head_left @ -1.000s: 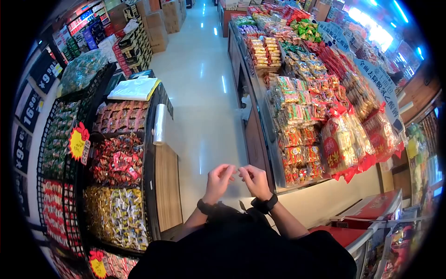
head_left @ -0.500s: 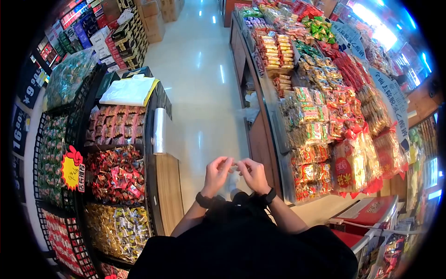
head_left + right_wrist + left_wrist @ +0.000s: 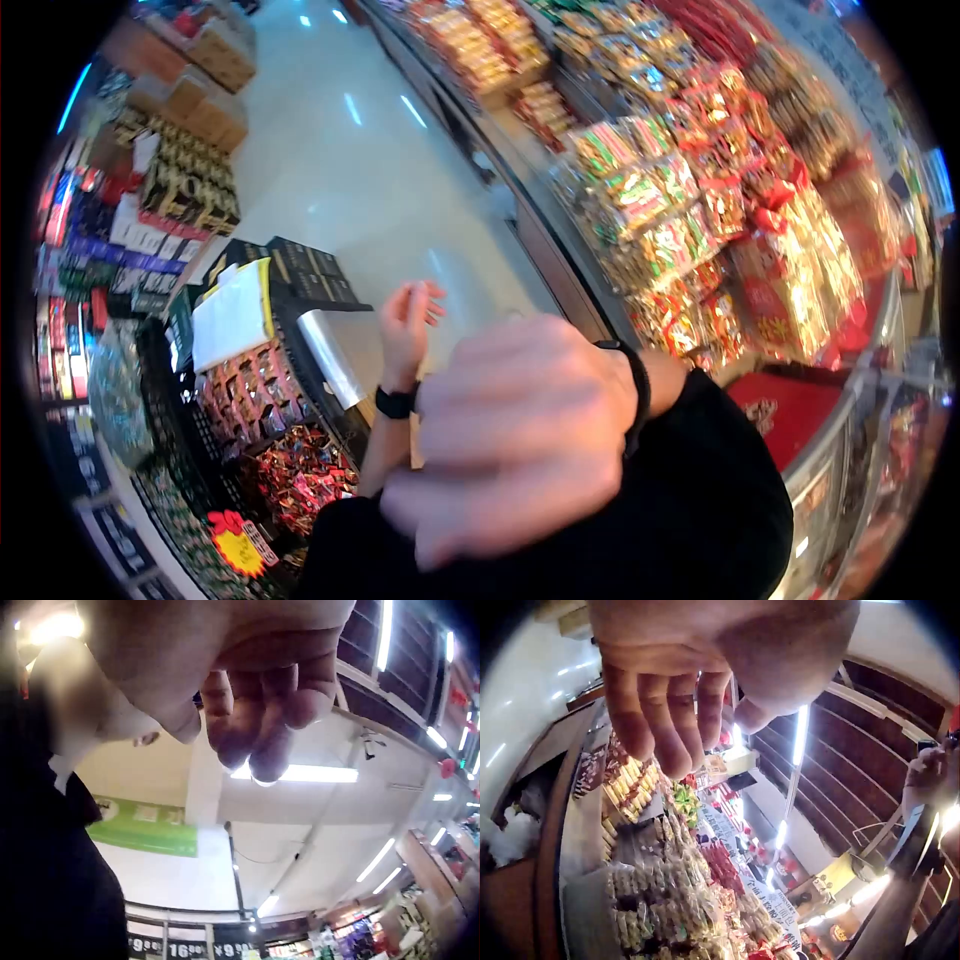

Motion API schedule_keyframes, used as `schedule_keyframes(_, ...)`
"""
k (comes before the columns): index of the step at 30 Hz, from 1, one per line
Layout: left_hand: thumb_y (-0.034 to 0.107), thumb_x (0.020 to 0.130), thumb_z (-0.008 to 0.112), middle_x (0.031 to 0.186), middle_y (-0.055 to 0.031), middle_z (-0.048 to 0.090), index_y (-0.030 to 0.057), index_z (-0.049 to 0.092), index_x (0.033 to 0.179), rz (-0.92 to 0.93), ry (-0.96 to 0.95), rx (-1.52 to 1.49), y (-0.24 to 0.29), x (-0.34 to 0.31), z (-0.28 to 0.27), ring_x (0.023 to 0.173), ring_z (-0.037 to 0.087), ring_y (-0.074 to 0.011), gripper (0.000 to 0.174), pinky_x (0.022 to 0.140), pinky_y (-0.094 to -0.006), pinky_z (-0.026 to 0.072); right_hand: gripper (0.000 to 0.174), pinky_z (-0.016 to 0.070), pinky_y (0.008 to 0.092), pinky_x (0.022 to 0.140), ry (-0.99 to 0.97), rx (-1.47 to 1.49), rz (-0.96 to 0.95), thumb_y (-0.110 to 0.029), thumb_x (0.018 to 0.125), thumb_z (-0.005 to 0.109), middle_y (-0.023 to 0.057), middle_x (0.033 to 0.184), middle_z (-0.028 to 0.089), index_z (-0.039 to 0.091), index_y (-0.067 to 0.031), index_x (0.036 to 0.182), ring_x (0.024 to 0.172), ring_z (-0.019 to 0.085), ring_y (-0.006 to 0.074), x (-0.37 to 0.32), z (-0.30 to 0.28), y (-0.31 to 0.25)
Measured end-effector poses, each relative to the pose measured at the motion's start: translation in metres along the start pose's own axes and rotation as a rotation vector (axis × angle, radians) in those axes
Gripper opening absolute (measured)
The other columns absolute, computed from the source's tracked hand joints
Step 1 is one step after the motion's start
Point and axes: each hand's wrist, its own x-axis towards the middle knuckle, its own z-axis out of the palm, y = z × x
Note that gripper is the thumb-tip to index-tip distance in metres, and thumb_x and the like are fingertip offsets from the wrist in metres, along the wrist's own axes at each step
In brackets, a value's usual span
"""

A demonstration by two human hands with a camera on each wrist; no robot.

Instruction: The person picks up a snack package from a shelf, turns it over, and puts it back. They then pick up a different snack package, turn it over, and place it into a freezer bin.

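Close in front of the head camera, my right hand is raised and blurred, its back to the lens. Its fingers bend loosely in the right wrist view, with nothing in them. Lower and further off, my left hand hangs over the aisle, left of the right hand in the head view. In the left wrist view, its fingers are relaxed and hold nothing. A dark watch-like band circles the left wrist, and another dark band is on the right.
To the right, a counter carries piled snack packets and large red-and-clear bags. On the left stand candy bins, a roll of clear plastic bags and a white stack of sheets. Cartons line the aisle.
The hands, fingertips close together before, have separated. The right hand has risen toward the head camera; the left stays lower over the aisle. The head view has tilted and swung.
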Motion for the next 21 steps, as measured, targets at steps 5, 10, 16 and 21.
schedule_keyframes(5, 0.023, 0.102, 0.048, 0.093, -0.0122, 0.068, -0.0021, 0.062, 0.108, 0.036, -0.113, 0.034, 0.018, 0.054, 0.018, 0.071, 0.064, -0.0138, 0.029, 0.062, -0.0249, 0.0491, 0.019, 0.0420, 0.0288, 0.044, -0.020, -0.014, 0.038, -0.021, 0.083, 0.072, 0.0051, 0.068, 0.057, 0.065, -0.0037, 0.085, 0.053, 0.056, 0.0177, 0.026, -0.018, 0.033)
schedule_keyframes(10, 0.025, 0.100, 0.051, 0.092, -0.0093, 0.068, -0.0012, 0.063, 0.109, 0.010, -0.226, -0.030, 0.025, 0.111, 0.027, 0.072, 0.062, -0.0112, 0.030, 0.063, -0.0233, 0.0469, 0.022, 0.0435, 0.0296, 0.044, -0.022, -0.041, 0.103, -0.021, 0.084, 0.072, 0.0066, 0.068, 0.058, 0.063, -0.0020, 0.086, 0.053, 0.057, 0.0192, 0.038, -0.019, 0.072)
schedule_keyframes(16, 0.024, 0.100, 0.054, 0.092, -0.0072, 0.068, 0.0008, 0.064, 0.109, 0.006, -0.355, -0.106, 0.035, 0.188, 0.019, 0.072, 0.061, -0.0098, 0.027, 0.063, -0.0227, 0.0460, 0.025, 0.0453, 0.0306, 0.045, 0.012, -0.172, 0.238, -0.022, 0.086, 0.073, 0.0084, 0.068, 0.059, 0.061, 0.0000, 0.088, 0.053, 0.058, 0.0211, 0.042, -0.008, 0.124)
schedule_keyframes(21, 0.027, 0.099, 0.054, 0.092, -0.0061, 0.068, 0.0014, 0.064, 0.108, -0.003, -0.500, -0.097, 0.046, 0.252, -0.008, 0.072, 0.060, -0.0084, 0.028, 0.062, -0.0218, 0.0448, 0.021, 0.0453, 0.0302, 0.046, 0.073, -0.331, 0.497, -0.016, 0.088, 0.069, 0.0105, 0.069, 0.061, 0.059, 0.0033, 0.087, 0.053, 0.059, 0.0215, 0.017, 0.010, 0.183)
